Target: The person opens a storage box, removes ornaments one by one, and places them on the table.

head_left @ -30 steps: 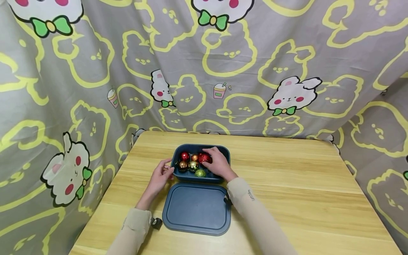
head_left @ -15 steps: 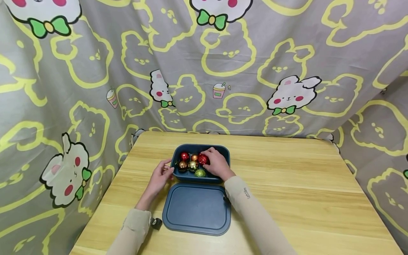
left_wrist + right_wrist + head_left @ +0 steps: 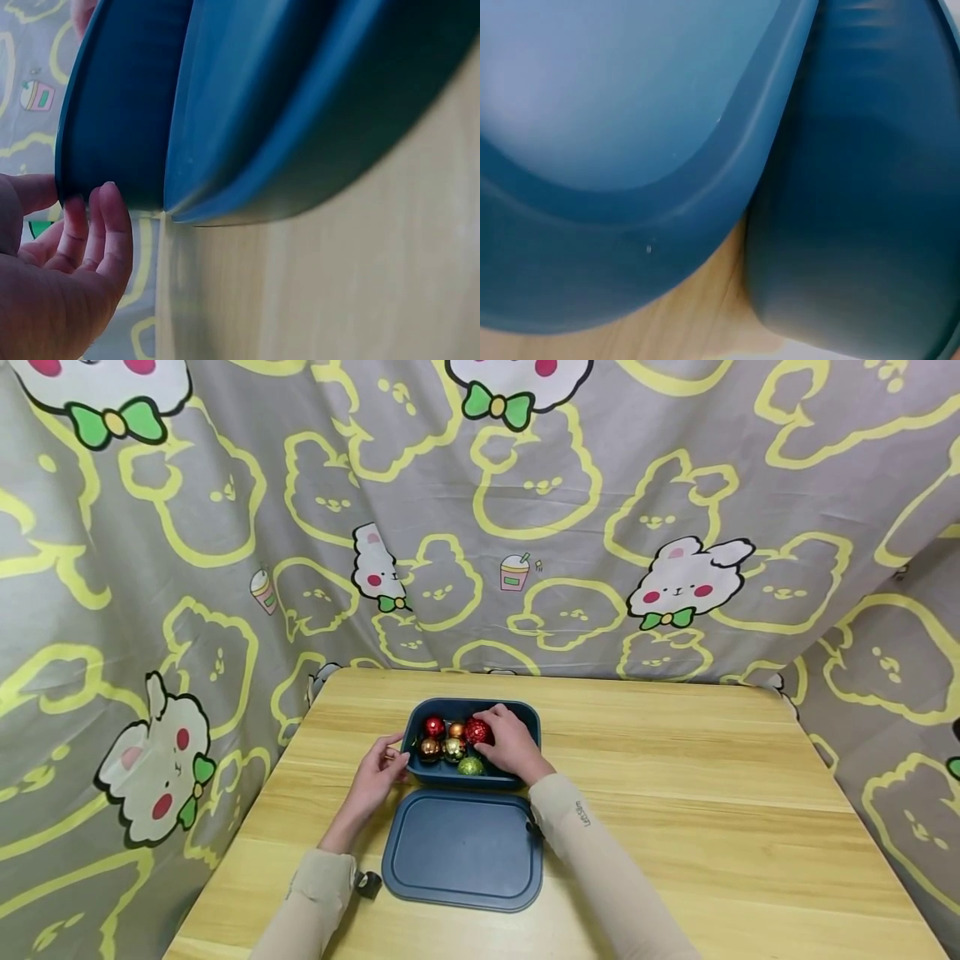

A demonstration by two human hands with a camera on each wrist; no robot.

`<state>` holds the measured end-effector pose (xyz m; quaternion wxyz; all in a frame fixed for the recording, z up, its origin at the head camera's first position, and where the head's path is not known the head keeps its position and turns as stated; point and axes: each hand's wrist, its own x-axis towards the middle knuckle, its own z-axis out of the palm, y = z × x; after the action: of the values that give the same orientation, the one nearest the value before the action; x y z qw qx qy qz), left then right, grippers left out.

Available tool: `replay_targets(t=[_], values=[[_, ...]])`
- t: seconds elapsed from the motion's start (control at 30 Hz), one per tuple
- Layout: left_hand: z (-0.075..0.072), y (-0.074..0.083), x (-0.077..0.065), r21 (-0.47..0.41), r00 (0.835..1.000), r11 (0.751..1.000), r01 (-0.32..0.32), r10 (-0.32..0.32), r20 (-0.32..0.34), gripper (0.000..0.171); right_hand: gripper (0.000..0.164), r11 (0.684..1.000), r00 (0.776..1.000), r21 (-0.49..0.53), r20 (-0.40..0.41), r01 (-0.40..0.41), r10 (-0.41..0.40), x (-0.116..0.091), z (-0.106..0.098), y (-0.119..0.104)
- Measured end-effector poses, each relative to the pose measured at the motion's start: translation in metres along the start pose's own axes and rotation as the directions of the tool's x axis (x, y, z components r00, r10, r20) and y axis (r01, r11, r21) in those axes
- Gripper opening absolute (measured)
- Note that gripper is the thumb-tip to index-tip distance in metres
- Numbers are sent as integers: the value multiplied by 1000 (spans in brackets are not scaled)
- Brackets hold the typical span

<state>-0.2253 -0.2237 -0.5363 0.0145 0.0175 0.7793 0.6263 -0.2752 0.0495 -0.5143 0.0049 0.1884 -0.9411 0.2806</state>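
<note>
In the head view a dark blue box [image 3: 450, 777] holds several shiny baubles. My right hand [image 3: 513, 743] reaches into its right half and grips a glittery red bauble [image 3: 477, 732] between thumb and fingers. Left of that lie a smaller red bauble [image 3: 434, 727], an orange one [image 3: 457, 731], a bronze one [image 3: 430, 749] and a gold one [image 3: 454, 749]. A glittery green bauble [image 3: 471, 766] rests by the near wall. My left hand [image 3: 67, 262] holds the box's left end, thumb at the rim and fingers against the outer wall. The right wrist view hides the right hand's grip.
The matching blue lid [image 3: 462, 850] lies flat on the wooden table [image 3: 712, 793], just in front of the box and between my forearms. A patterned curtain [image 3: 555, 510] hangs behind the table and along both sides.
My right hand has shifted slightly left inside the box, bringing the glittery red bauble closer to the orange and gold ones. The left hand stays on the box's end.
</note>
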Motion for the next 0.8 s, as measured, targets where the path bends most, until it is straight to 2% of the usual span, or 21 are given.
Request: replay_targets(t=[0.3,0.57,0.8], values=[[0,1,0,1,1000,1000,12,-12,-6,44,53,997,999,78,-45,23,-19,-4,-10,-3],[-1,0,-1,13,1000,1000,-28,28,-4,44,57,993,996,114,-85,38,-29,-9,-29,-3],[-1,1,0,12,1000,1000,-1,1,-12,44,55,989,990,140,-139,47,-27,-22,-47,4]])
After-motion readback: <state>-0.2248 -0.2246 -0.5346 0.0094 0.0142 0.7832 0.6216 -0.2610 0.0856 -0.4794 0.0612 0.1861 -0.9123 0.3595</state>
